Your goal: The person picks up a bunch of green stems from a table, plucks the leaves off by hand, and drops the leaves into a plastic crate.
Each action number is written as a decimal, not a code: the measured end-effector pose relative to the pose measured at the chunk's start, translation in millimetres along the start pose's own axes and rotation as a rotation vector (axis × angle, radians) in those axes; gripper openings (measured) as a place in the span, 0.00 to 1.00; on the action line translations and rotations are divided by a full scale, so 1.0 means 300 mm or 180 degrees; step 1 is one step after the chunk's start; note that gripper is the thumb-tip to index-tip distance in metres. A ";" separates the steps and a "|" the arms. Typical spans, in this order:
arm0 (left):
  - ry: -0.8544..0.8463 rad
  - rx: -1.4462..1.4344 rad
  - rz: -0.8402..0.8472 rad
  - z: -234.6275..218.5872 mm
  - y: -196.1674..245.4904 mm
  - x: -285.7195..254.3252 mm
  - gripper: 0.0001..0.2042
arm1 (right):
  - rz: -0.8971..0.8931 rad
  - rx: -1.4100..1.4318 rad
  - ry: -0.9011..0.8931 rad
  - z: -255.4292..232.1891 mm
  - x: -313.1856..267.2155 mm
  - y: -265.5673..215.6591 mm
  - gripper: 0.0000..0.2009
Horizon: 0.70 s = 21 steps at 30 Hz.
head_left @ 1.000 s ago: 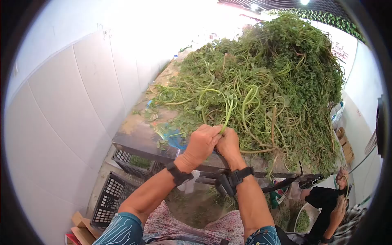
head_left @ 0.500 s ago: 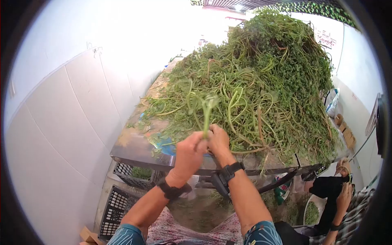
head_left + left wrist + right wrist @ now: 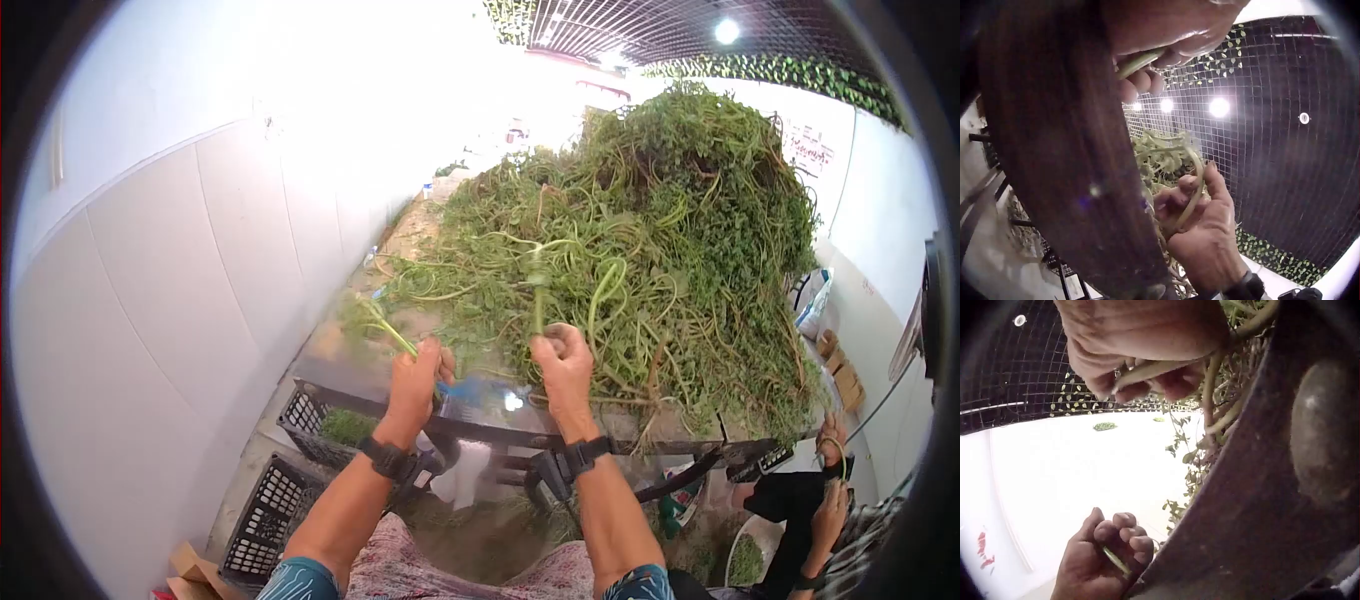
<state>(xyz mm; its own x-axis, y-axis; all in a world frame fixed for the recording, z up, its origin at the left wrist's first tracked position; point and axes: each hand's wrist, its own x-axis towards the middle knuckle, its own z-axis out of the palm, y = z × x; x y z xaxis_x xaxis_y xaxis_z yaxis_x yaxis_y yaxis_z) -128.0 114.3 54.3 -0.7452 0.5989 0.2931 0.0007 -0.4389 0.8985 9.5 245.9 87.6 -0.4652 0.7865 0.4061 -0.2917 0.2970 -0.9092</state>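
My left hand (image 3: 415,385) grips a green stem (image 3: 392,331) whose leafy end, blurred, points up and left over the table's left part. To its right, my right hand (image 3: 566,372) pinches a thicker green stem (image 3: 539,308) that stands up and branches at its top. A gap separates the hands. In the left wrist view, the right hand (image 3: 1205,232) curls its fingers around a bent stem (image 3: 1196,190). The right wrist view shows the left hand (image 3: 1107,557) closed over a short stem end (image 3: 1116,561). A big heap of leafy stems (image 3: 700,230) lies beyond both hands.
The table (image 3: 335,362) has a dark front edge, with blue plastic (image 3: 478,388) near it. Black crates (image 3: 262,515) stand below left. At lower right, another person's hands (image 3: 830,505) hold a stem beside a round container (image 3: 750,555). A white wall (image 3: 200,230) runs along the left.
The hands, together before, have moved apart, the left one going left with a leafy stem in it. The right hand still holds a stem. The head view has tilted upward.
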 end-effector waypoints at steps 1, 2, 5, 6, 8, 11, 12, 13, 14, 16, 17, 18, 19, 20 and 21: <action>0.0015 -0.0020 0.0008 0.004 -0.001 0.008 0.16 | -0.0023 0.0246 0.0082 -0.006 0.000 -0.012 0.13; 0.0032 -0.0037 0.0001 0.008 -0.004 0.009 0.17 | -0.0171 -0.0337 0.0023 -0.013 -0.002 -0.015 0.14; -0.0100 0.0108 0.0000 0.017 0.010 -0.008 0.17 | -0.0314 -0.2131 -0.1225 -0.012 -0.033 -0.018 0.15; -0.0171 0.0180 0.0017 0.020 0.017 -0.007 0.17 | -0.0427 -0.1800 -0.1003 -0.007 -0.042 -0.032 0.17; -0.0251 0.0129 -0.0076 0.018 0.007 0.005 0.15 | -0.0558 -0.1644 -0.0649 0.001 -0.047 -0.072 0.16; -0.0310 -0.0043 -0.0355 0.023 0.005 0.021 0.15 | -0.1233 -0.1867 -0.0882 -0.014 -0.055 -0.005 0.16; -0.0327 -0.0121 -0.0468 0.030 0.007 0.031 0.15 | -0.1404 -0.2081 -0.1188 -0.027 -0.066 0.018 0.16; -0.0364 -0.0171 -0.0599 0.036 0.006 0.044 0.15 | -0.1583 -0.2304 -0.1505 -0.035 -0.071 0.038 0.16; -0.0392 -0.0239 -0.0726 0.045 0.004 0.060 0.15 | -0.1578 -0.2164 -0.1431 -0.033 -0.076 0.032 0.15; -0.0528 -0.0380 -0.0962 0.061 0.000 0.076 0.15 | -0.1482 -0.2142 -0.1550 -0.037 -0.080 0.026 0.15; -0.0656 -0.0447 -0.1049 0.072 0.004 0.088 0.15 | -0.1439 -0.2129 -0.1594 -0.038 -0.077 0.025 0.15; -0.0787 -0.0514 -0.1134 0.082 0.008 0.095 0.15 | -0.1441 -0.2097 -0.1584 -0.039 -0.077 0.027 0.15; -0.0789 -0.0699 -0.1196 0.093 0.009 0.100 0.15 | -0.1450 -0.2068 -0.1574 -0.038 -0.075 0.029 0.15; -0.0792 -0.0886 -0.1258 0.104 0.009 0.104 0.15 | -0.1458 -0.2042 -0.1563 -0.038 -0.073 0.030 0.15; -0.0795 -0.1072 -0.1322 0.112 0.008 0.104 0.14 | -0.1277 -0.2022 -0.1510 -0.037 -0.073 0.025 0.15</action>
<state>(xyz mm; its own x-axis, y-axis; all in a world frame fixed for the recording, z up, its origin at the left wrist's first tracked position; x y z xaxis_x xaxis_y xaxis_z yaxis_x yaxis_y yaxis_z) -128.8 154.5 76.5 -0.4581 0.8878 0.0435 -0.4999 -0.2978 0.8132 26.8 237.1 70.8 -0.7660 0.2934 0.5719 -0.0539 0.8573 -0.5120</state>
